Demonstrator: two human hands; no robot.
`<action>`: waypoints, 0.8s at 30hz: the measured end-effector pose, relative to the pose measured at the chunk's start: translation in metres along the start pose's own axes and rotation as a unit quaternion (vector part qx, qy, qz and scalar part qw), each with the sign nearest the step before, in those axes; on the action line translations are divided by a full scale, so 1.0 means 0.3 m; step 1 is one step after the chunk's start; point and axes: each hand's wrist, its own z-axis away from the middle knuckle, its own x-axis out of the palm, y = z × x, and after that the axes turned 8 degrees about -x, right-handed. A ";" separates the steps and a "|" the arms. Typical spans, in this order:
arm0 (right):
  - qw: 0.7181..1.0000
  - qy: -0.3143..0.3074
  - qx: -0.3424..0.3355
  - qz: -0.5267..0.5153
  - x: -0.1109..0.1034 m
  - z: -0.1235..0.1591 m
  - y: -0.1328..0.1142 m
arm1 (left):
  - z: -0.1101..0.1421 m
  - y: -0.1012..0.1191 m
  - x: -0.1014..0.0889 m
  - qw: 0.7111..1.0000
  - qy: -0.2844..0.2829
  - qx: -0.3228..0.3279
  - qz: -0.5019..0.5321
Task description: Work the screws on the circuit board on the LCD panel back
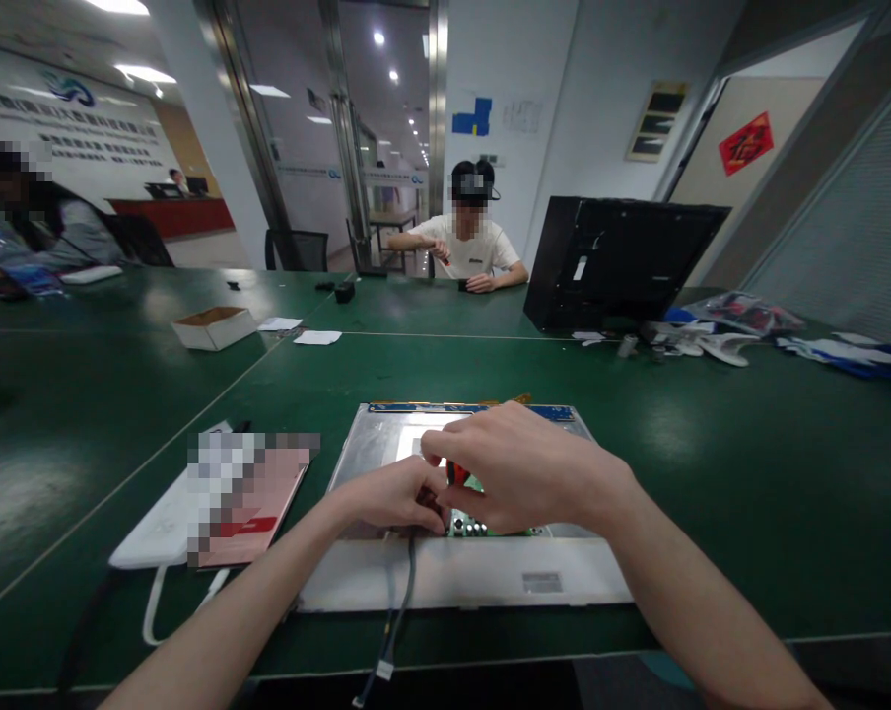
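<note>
A flat silver display panel (466, 577) lies on the green table in front of me. A green circuit board (475, 530) is fixed on it, mostly hidden under my hands. My right hand (523, 468) is closed round the red and black handle of what looks like a screwdriver (456, 473), held over the board. Its tip is hidden. My left hand (405, 493) rests low at the board's left side, its fingers pinched together close to the tool; what they grip is hidden. A dark cable (408, 582) runs from under my left hand over the panel's front edge.
Left of the panel lie a white power bank-like slab (150, 532) and a pinkish packet (268, 503) with white cables. Further off are an open white box (215, 327), paper slips (317, 337) and a large black monitor (623, 261). A person (471, 237) sits opposite; another sits far left.
</note>
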 end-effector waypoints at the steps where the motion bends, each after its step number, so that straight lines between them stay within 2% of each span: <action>1: 1.000 -0.003 -0.006 -0.006 -0.002 0.001 0.000 | 0.001 0.001 0.001 1.000 -0.001 -0.010 0.004; 5: 1.000 -0.022 -0.008 -0.020 -0.007 0.000 -0.002 | 0.004 0.002 0.003 0.999 -0.007 -0.037 0.008; 13: 0.999 -0.025 0.036 -0.008 -0.005 -0.006 -0.004 | 0.000 -0.006 -0.002 1.000 -0.014 -0.007 -0.006; 20: 0.999 -0.029 -0.014 -0.038 -0.012 0.008 -0.011 | 0.007 0.001 0.007 0.998 0.008 -0.058 0.005; 24: 0.999 -0.030 0.001 -0.017 -0.007 0.003 -0.019 | 0.006 -0.001 0.006 0.999 0.004 -0.053 -0.009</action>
